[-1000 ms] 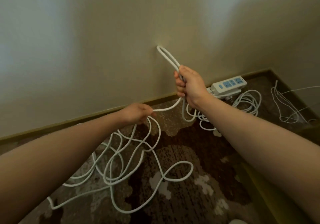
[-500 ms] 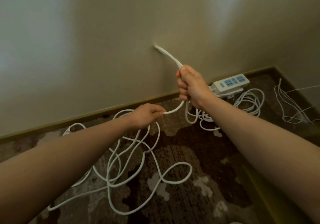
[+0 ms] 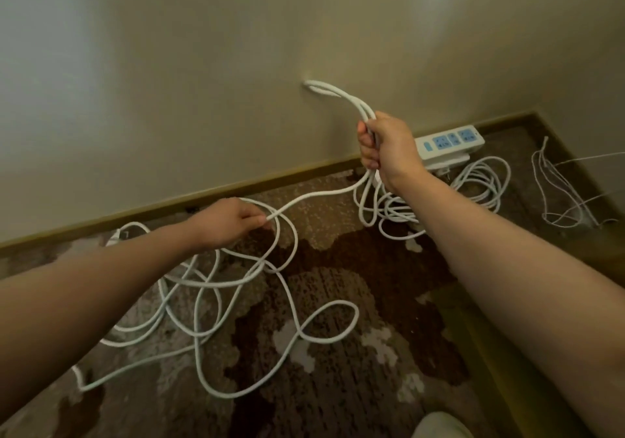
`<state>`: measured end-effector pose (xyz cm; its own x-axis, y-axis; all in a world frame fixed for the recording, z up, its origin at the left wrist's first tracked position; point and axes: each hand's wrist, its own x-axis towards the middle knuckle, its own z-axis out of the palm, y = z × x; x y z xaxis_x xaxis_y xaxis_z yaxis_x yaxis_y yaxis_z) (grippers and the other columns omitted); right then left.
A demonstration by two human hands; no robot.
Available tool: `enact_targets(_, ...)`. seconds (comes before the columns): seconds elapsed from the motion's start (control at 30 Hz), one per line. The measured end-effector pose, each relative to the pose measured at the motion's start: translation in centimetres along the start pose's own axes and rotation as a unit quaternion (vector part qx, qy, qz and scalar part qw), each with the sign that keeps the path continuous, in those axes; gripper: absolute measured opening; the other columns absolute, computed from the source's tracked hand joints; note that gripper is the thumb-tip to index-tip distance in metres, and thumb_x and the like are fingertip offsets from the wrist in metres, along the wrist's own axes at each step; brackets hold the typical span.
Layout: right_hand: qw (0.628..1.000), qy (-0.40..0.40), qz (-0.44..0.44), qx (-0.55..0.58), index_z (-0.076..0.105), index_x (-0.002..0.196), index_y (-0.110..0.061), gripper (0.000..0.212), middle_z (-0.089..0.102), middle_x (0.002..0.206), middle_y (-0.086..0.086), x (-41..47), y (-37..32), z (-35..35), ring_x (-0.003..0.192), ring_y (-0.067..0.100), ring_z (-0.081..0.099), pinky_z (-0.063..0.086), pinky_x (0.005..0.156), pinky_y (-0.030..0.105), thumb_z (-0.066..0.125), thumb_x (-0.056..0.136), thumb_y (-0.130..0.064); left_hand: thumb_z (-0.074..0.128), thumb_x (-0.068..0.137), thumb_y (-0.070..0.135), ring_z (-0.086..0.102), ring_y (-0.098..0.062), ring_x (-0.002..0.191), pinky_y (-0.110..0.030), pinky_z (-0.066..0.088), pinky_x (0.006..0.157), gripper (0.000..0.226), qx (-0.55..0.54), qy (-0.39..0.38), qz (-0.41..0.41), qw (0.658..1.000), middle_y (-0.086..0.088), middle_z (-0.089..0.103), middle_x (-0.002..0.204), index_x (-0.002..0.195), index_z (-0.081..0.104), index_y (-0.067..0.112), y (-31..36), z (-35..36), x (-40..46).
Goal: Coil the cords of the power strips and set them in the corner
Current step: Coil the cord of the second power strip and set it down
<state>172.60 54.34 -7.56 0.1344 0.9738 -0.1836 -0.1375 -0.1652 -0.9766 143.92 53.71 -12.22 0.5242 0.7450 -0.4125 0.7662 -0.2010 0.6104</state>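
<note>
Right hand (image 3: 389,148) grip clenched around gathered loops of white cord (image 3: 324,194), raised before the wall. Left hand (image 3: 226,222) pinches the trailing strand above the floor; it has shifted leftward, lengthening the span.

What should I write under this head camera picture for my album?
Right hand grips loops of thick white power cord, left hand pinches the next stretch above a patterned brown carpet.
</note>
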Motion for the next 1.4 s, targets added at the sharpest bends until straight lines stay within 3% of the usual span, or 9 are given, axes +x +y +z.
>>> enact_targets(0.13,0.998,-0.015,-0.038,-0.054,0.053,0.086,-0.014,0.025,0.045,0.063,0.000,-1.4,-0.4,-2.3,0.047,0.013,0.045,0.043,0.043,0.027,0.037,0.105,-0.013,0.049,0.094,0.041,0.063,-0.012,0.087,-0.034,0.050,0.079,0.024,0.142,-0.058,0.068,0.986,0.008,0.070,0.094,0.098,0.069,0.030,3.5,2.3,0.4)
enact_targets(0.23,0.995,-0.044,-0.023,-0.085,0.051,0.091,-0.021,0.023,0.040,0.059,-0.005,-1.5,0.1,-2.6,0.042,0.009,0.031,0.030,0.038,0.020,0.035,0.106,-0.026,0.046,0.096,0.038,0.062,-0.016,0.092,-0.037,0.049,0.084,0.026,0.164,-0.136,0.090,0.973,0.002,0.069,0.103,0.109,0.066,0.028,4.2,3.8,0.3)
enact_targets(0.33,0.988,0.012,-0.041,-0.151,0.052,0.088,-0.025,0.024,0.034,0.060,-0.005,-1.2,0.4,-3.1,0.042,0.004,0.029,0.023,0.037,0.019,0.036,0.106,-0.026,0.046,0.098,0.029,0.059,-0.015,0.106,-0.032,0.044,0.092,0.030,0.134,-0.176,0.078,0.972,0.003,0.065,0.117,0.124,0.060,0.024,3.7,3.4,-0.3)
enact_targets(0.53,0.963,0.081,-0.120,-0.226,0.054,0.085,-0.028,0.023,0.040,0.060,-0.008,-0.7,-0.1,-4.5,0.049,0.001,0.035,0.030,0.048,0.019,0.040,0.102,-0.026,0.049,0.097,0.017,0.058,-0.008,0.084,-0.024,0.042,0.080,0.019,0.004,-0.068,0.013,0.998,-0.001,0.065,0.100,0.103,0.067,0.014,0.1,-2.0,0.2)
enact_targets(0.73,0.959,0.146,-0.136,-0.200,0.052,0.073,-0.025,0.026,0.040,0.058,-0.006,-0.4,-0.1,-5.5,0.052,0.008,0.035,0.028,0.052,0.027,0.043,0.096,-0.033,0.048,0.097,0.022,0.061,-0.024,0.096,-0.024,0.037,0.076,0.025,0.108,-0.017,0.022,0.994,-0.006,0.068,0.103,0.110,0.066,0.011,-3.4,-3.8,-0.6)
enact_targets(0.9,0.964,0.165,-0.111,-0.175,0.052,0.071,-0.022,0.031,0.042,0.058,-0.005,-0.4,-0.6,-5.2,0.051,0.007,0.036,0.030,0.049,0.025,0.045,0.100,-0.031,0.044,0.096,0.036,0.062,-0.020,0.091,-0.029,0.046,0.072,0.022,0.385,-0.084,0.157,0.906,0.001,0.065,0.107,0.115,0.056,0.035,0.0,-1.3,-0.1)
enact_targets(1.0,0.982,0.112,-0.081,-0.130,0.052,0.076,-0.019,0.030,0.045,0.054,-0.003,-0.7,-0.7,-4.3,0.040,0.005,0.036,0.028,0.038,0.019,0.044,0.104,-0.026,0.046,0.096,0.033,0.062,-0.020,0.087,-0.029,0.041,0.061,0.015,0.413,-0.056,0.249,0.874,0.005,0.065,0.098,0.106,0.057,0.034,3.3,0.3,0.9)
enact_targets(1.23,0.972,0.021,-0.054,-0.229,0.053,0.079,-0.020,0.028,0.048,0.045,-0.008,-1.1,0.8,-1.2,0.035,0.003,0.037,0.030,0.037,0.017,0.044,0.104,-0.025,0.056,0.086,0.053,0.057,-0.021,0.073,-0.030,0.037,0.057,0.032,0.235,0.055,0.172,0.955,0.004,0.060,0.073,0.079,0.060,0.022,9.1,1.4,3.6)
enact_targets(1.4,0.985,-0.012,0.020,-0.173,0.049,0.086,-0.020,0.025,0.062,0.060,0.003,-1.9,1.3,-0.6,0.042,0.015,0.054,0.042,0.038,0.022,0.039,0.106,-0.032,0.062,0.082,0.052,0.049,-0.014,0.061,-0.029,0.032,0.054,0.030,0.158,0.109,0.177,0.965,0.012,0.048,0.058,0.071,0.056,0.024,11.3,1.7,3.7)
